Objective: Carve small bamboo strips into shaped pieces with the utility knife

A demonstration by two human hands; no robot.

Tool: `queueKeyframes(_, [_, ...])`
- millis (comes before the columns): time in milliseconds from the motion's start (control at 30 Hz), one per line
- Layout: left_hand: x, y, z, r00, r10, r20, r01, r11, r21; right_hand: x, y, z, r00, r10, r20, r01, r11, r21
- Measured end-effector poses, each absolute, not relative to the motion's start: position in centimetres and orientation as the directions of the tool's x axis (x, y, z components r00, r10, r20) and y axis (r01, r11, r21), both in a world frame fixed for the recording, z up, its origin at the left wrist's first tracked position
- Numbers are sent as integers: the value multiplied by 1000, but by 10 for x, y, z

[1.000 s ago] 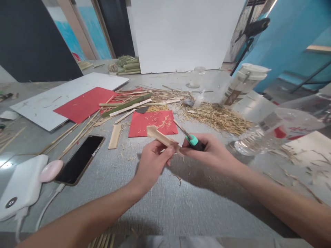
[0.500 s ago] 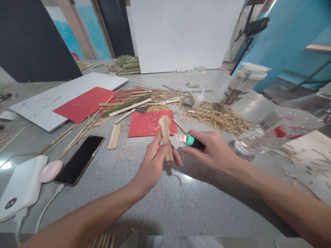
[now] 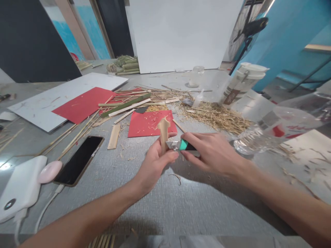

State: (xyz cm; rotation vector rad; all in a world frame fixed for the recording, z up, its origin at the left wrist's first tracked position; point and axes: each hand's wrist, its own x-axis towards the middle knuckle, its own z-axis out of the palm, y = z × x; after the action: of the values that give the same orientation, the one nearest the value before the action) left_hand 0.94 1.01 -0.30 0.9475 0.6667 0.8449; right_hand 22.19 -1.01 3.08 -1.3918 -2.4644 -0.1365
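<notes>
Gray tabletop (image 3: 124,206): mod. bright, glare spot far L
Your R forearm (image 3: 279,193): soft shadow alongside
Utility knife (image 3: 190,147): slightly blurry
Clear plastic bottle (image 3: 279,129): stretched nr. R edge

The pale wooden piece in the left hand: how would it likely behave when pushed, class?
The pale wooden piece is probably stiff: it juts from the left hand without visible sag. It looks light, being slim and held in one hand. It might snap most easily at its shank, narrower than the head.
</notes>
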Motion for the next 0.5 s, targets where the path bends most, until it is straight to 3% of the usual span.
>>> queueKeyframes(500, [8,20,-16,684,722,-107,-230,352,907,222,-11,23,-527,808,265,835,550,-19])
